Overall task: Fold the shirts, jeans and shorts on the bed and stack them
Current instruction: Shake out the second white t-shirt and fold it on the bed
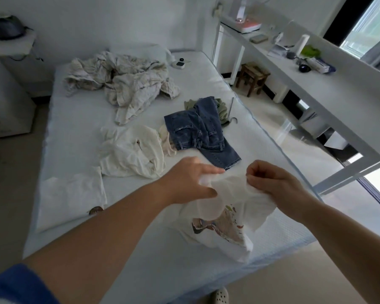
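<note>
White walls close in a small room where a pale mattress (79,119) lies low on a grey floor (279,279). Along the right runs a long white shelf desk (329,93) with small clutter on it, a wooden stool (252,77) beneath its far end. Between the mattress's right edge and the desk there is a strip of bare floor. A crumpled blanket (123,84) fills the far part of the bed. Nearer lie blue jeans (198,130) over a green garment (222,110), just beside a loose cream shirt (132,150), with a flat folded white shirt (72,191) at the left edge. At the near right corner, a white printed shirt (219,218) hangs lifted off the mattress: the left hand (189,181) pinches its upper edge, and the right hand (274,181) grips the cloth with curled fingers
</note>
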### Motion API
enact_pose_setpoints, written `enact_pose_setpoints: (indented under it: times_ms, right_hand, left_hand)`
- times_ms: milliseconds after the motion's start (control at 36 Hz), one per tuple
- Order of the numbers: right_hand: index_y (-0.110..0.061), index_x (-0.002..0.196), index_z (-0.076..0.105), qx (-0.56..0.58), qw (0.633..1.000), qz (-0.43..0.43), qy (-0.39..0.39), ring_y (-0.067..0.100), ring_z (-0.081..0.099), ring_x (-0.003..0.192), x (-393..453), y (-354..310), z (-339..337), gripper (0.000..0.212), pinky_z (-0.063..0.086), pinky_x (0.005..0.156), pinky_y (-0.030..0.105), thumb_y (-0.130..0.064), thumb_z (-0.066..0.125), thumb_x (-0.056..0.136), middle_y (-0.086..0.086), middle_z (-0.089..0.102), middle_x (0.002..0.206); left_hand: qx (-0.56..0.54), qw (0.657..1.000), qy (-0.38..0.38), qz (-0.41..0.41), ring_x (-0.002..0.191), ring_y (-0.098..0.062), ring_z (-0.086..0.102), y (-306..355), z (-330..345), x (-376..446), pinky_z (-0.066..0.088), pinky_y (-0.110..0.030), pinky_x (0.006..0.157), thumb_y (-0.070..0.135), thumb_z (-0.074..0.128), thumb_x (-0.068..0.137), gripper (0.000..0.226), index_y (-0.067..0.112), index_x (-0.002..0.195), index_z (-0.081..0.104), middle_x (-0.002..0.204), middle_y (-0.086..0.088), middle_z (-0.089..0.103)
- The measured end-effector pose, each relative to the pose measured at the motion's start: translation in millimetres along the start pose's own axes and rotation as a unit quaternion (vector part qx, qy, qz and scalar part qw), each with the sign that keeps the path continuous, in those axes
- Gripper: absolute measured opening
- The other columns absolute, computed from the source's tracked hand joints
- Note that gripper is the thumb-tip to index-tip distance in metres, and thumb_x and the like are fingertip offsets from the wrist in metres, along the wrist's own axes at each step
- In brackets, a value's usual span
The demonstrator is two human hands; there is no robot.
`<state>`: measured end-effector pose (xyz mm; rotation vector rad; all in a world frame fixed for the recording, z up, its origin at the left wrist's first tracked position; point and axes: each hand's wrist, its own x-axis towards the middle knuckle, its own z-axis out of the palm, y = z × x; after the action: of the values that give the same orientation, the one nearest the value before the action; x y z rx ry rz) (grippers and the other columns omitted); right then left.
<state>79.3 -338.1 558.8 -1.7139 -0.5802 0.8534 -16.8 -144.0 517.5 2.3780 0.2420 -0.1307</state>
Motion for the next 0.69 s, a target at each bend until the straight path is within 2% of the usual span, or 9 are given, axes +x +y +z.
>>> enact_pose_setpoints:
  times_ms: [83,167,222,306,417,500,583,639,694]
  right_hand:
    - [-0.011,0.070,0.052,0.014,1.000,0.008,-0.015,0.009,0.045,0.057,-3,0,2,0.024,0.037,0.050,0.017,0.007,0.051,0.086,-0.003,0.049,0.062]
    - [-0.013,0.068,0.054,0.014,1.000,0.011,0.000,0.007,0.046,0.057,-6,0,2,0.026,0.039,0.051,0.015,0.005,0.052,0.086,-0.005,0.051,0.061]
    - [-0.012,0.070,0.055,-0.014,1.000,0.005,0.010,0.008,0.046,0.057,-7,-1,2,0.023,0.039,0.051,0.014,0.004,0.054,0.086,-0.007,0.052,0.060]
    - [-0.015,0.083,0.059,-0.113,0.993,-0.016,-0.008,0.009,0.049,0.064,-7,-4,3,0.010,0.042,0.060,0.022,-0.006,0.064,0.083,-0.005,0.055,0.070]
    - [-0.035,0.089,0.064,-0.265,0.962,-0.061,-0.011,-0.002,0.060,0.075,-5,-9,13,0.020,0.050,0.072,0.022,-0.036,0.068,0.069,-0.012,0.065,0.083]
    - [-0.048,0.084,0.064,-0.280,0.955,-0.099,-0.001,0.001,0.065,0.080,-5,-13,18,0.017,0.053,0.075,0.023,-0.032,0.065,0.078,-0.015,0.071,0.083]
    - [-0.061,0.078,0.061,-0.277,0.956,-0.096,-0.023,-0.008,0.064,0.079,-8,-20,11,0.037,0.046,0.071,0.005,-0.025,0.062,0.087,-0.028,0.069,0.082]
    - [-0.059,0.075,0.063,-0.284,0.954,-0.083,-0.045,-0.009,0.062,0.078,-8,-27,8,0.035,0.044,0.071,0.005,-0.026,0.064,0.086,-0.029,0.067,0.080]
    - [-0.045,0.075,0.067,-0.310,0.946,-0.072,-0.057,-0.001,0.061,0.076,-5,-32,8,0.019,0.046,0.074,0.015,-0.028,0.068,0.082,-0.019,0.067,0.080]
  left_hand:
    - [-0.031,0.998,0.043,0.029,0.077,-0.005,0.039,6,11,-2,0.029,-0.015,0.065,0.046,0.069,0.077,0.037,0.039,0.113,0.066,0.076,0.011,0.036]
    - [-0.098,0.990,0.081,0.062,0.069,-0.002,0.043,8,13,-5,0.033,-0.014,0.061,0.037,0.068,0.082,0.021,0.032,0.102,0.073,0.070,0.008,0.041]
    - [-0.155,0.978,0.124,0.066,0.070,-0.011,0.051,11,9,-8,0.040,-0.021,0.063,0.028,0.067,0.085,0.014,0.034,0.096,0.073,0.072,0.000,0.052]
    - [-0.170,0.967,0.166,0.096,0.070,-0.016,0.050,19,1,-12,0.041,-0.025,0.064,0.027,0.066,0.083,0.015,0.037,0.094,0.069,0.073,-0.008,0.055]
    - [-0.114,0.964,0.199,0.134,0.066,-0.010,0.044,36,-7,-17,0.037,-0.020,0.062,0.029,0.058,0.080,0.025,0.021,0.097,0.075,0.063,0.006,0.043]
    - [-0.122,0.973,0.144,0.130,0.062,-0.002,0.041,37,-19,-19,0.034,-0.011,0.058,0.033,0.063,0.083,0.019,0.028,0.098,0.074,0.061,0.012,0.039]
    - [-0.147,0.982,0.065,0.100,0.059,0.004,0.047,27,-36,-23,0.036,-0.005,0.057,0.025,0.061,0.089,0.016,0.033,0.093,0.074,0.060,0.021,0.047]
    - [-0.120,0.986,0.064,0.093,0.060,0.004,0.048,23,-44,-26,0.035,-0.005,0.058,0.024,0.060,0.090,0.017,0.028,0.096,0.075,0.060,0.019,0.049]
    - [-0.068,0.987,0.098,0.109,0.062,-0.001,0.047,24,-48,-27,0.033,-0.009,0.057,0.028,0.058,0.089,0.019,0.025,0.099,0.074,0.063,0.011,0.047]
